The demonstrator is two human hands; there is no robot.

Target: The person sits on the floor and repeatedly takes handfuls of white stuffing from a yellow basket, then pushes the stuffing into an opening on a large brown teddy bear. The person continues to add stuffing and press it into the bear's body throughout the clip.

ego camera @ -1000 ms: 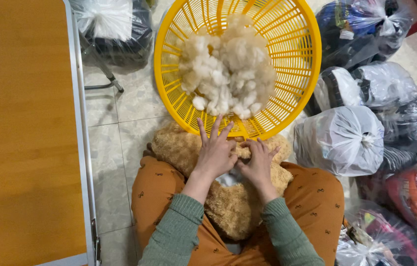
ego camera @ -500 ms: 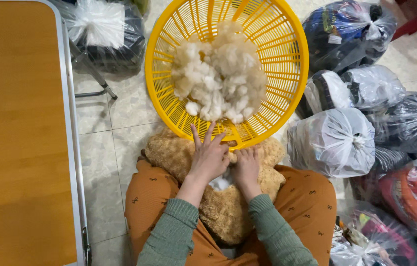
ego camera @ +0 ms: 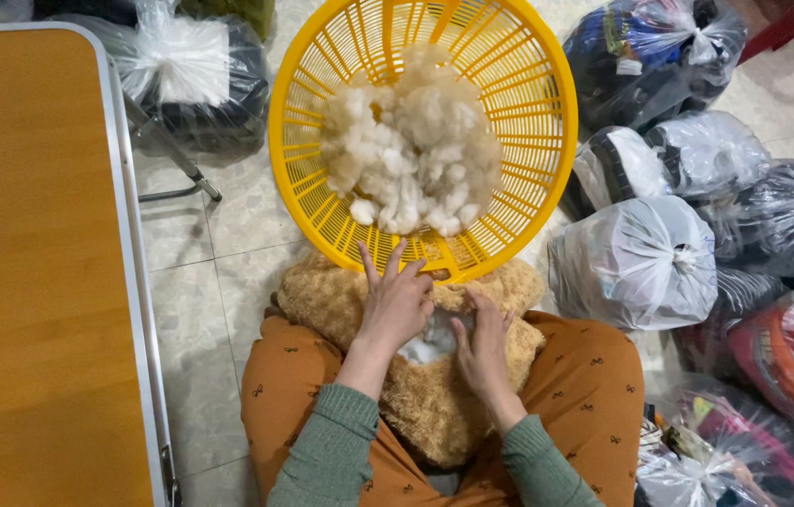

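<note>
With the tan plush toy (ego camera: 435, 404) on your lap at 6 o'clock of the yellow basket (ego camera: 317, 188), keep your left hand (ego camera: 395, 305) flat, fingers spread, pinning the fur, while your right hand (ego camera: 483, 343), half curled at the seam opening, pinches white stuffing (ego camera: 427, 345) gently.

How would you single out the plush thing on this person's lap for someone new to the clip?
Start at the yellow slatted basket holding pale stuffing. Just below its near rim, on the orange trousers, lies the tan furry plush toy, both hands at a white-filled opening. Nothing else nearby is furry; the neighbours are tied plastic bags.
</note>
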